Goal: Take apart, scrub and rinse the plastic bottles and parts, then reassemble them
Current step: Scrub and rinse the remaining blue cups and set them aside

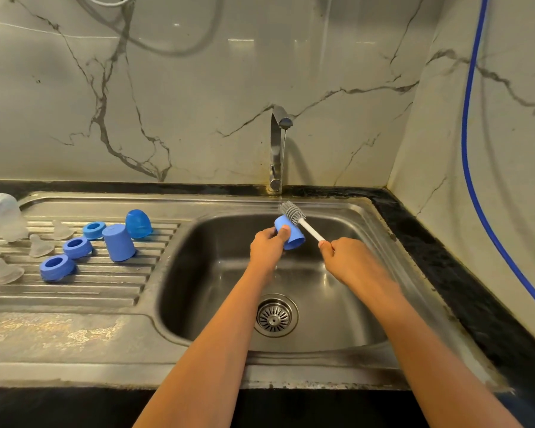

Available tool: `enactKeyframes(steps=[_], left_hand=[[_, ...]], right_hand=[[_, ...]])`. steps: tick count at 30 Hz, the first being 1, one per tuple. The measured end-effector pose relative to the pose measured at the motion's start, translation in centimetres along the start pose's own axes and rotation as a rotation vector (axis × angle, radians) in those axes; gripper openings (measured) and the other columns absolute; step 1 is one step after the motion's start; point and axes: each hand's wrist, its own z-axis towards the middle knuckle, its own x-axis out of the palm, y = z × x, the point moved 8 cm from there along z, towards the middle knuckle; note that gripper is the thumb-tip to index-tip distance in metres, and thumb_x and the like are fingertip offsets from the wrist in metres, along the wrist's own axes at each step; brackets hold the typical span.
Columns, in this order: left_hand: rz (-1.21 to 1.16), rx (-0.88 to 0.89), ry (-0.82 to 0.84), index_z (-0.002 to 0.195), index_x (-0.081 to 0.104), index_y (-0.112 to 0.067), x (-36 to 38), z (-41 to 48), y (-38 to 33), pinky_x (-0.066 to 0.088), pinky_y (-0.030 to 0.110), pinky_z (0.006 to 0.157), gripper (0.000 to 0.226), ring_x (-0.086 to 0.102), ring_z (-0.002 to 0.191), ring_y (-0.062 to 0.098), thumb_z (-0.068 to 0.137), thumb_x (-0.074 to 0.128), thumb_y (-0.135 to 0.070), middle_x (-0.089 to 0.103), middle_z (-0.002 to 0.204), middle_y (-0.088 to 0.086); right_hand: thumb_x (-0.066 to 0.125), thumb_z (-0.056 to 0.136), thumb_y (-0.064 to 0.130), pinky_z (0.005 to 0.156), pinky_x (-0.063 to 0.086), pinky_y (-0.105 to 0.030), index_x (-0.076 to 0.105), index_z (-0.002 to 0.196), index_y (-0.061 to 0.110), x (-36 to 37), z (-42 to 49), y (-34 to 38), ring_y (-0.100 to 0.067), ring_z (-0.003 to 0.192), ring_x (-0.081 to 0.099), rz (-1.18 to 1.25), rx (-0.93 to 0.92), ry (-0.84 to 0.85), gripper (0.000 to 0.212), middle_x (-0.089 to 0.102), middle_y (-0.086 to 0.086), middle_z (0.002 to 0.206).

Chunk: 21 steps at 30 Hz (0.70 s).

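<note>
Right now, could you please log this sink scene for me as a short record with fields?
left hand: holds the blue bottle over the sink
right hand: holds the brush by its white handle, bristles at the bottle's closed end
tap: a thin stream appears to be running
drainboard: upturned blue bottle, three blue rings, blue dome cap, clear teats
stage: scrubbing, parts not yet reassembled
</note>
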Motion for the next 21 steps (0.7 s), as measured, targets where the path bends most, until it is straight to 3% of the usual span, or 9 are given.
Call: enactKeyframes(steps=[6, 8, 11, 15, 18, 21], left_hand=[[-0.193, -0.15, -0.183, 0.103, 0.063, -0.011, -2.1, 0.8, 1.7, 0.052, 0.038, 0.085, 0.023, 0.061, 0.088, 0.022, 0.097, 0.055, -0.031, 0.066, 0.101, 0.012], [-0.168, -0.104, -0.121, 0.101, 0.063, -0.011, -1.7, 0.8, 1.2, 0.051, 0.035, 0.081, 0.022, 0.06, 0.086, 0.02, 0.099, 0.052, -0.03, 0.067, 0.1, 0.011], [-0.164, -0.033, 0.001, 0.116, 0.063, -0.005, -0.5, 0.3, 0.3, 0.049, 0.025, 0.074, 0.033, 0.056, 0.078, 0.012, 0.101, 0.048, -0.031, 0.064, 0.093, 0.005], [-0.129, 0.035, 0.045, 0.125, 0.059, -0.006, 0.1, 0.3, -0.3, 0.049, 0.015, 0.068, 0.035, 0.059, 0.083, 0.008, 0.1, 0.05, -0.028, 0.065, 0.104, 0.007], [-0.227, -0.05, -0.099, 0.113, 0.063, -0.007, -0.9, 0.5, 0.4, 0.052, 0.03, 0.081, 0.027, 0.061, 0.091, 0.017, 0.098, 0.053, -0.027, 0.066, 0.107, 0.011], [-0.357, -0.114, -0.183, 0.096, 0.061, -0.014, -2.3, 0.8, 1.0, 0.051, 0.033, 0.087, 0.015, 0.062, 0.097, 0.021, 0.098, 0.053, -0.026, 0.066, 0.105, 0.011]], right_hand=[[0.033, 0.1, 0.044, 0.051, 0.033, -0.028, 0.054, 0.078, 0.016, 0.5, -0.8, 0.5, -0.016, 0.058, 0.046, -0.061, -0.018, 0.086, 0.042, 0.05, -0.001, 0.068], [0.033, 0.101, 0.043, 0.049, 0.03, -0.028, 0.052, 0.077, 0.015, 0.2, -1.0, 0.9, -0.015, 0.057, 0.045, -0.042, -0.031, 0.048, 0.041, 0.049, -0.001, 0.067], [0.032, 0.101, 0.041, 0.05, 0.03, -0.029, 0.05, 0.075, 0.015, -0.2, -1.1, 1.0, -0.018, 0.059, 0.045, -0.021, -0.019, -0.01, 0.041, 0.047, -0.001, 0.066], [0.031, 0.101, 0.043, 0.055, 0.034, -0.029, 0.052, 0.077, 0.014, -0.7, -0.7, 0.4, -0.02, 0.064, 0.049, -0.004, 0.03, -0.023, 0.043, 0.047, -0.002, 0.067], [0.032, 0.101, 0.042, 0.049, 0.031, -0.028, 0.047, 0.067, 0.014, -0.9, -1.0, 0.4, -0.017, 0.054, 0.045, -0.012, 0.008, 0.095, 0.047, 0.049, -0.003, 0.065], [0.033, 0.101, 0.043, 0.048, 0.032, -0.027, 0.05, 0.068, 0.015, -0.6, -1.5, 0.7, -0.016, 0.053, 0.046, -0.049, -0.026, 0.143, 0.046, 0.051, -0.002, 0.064]])
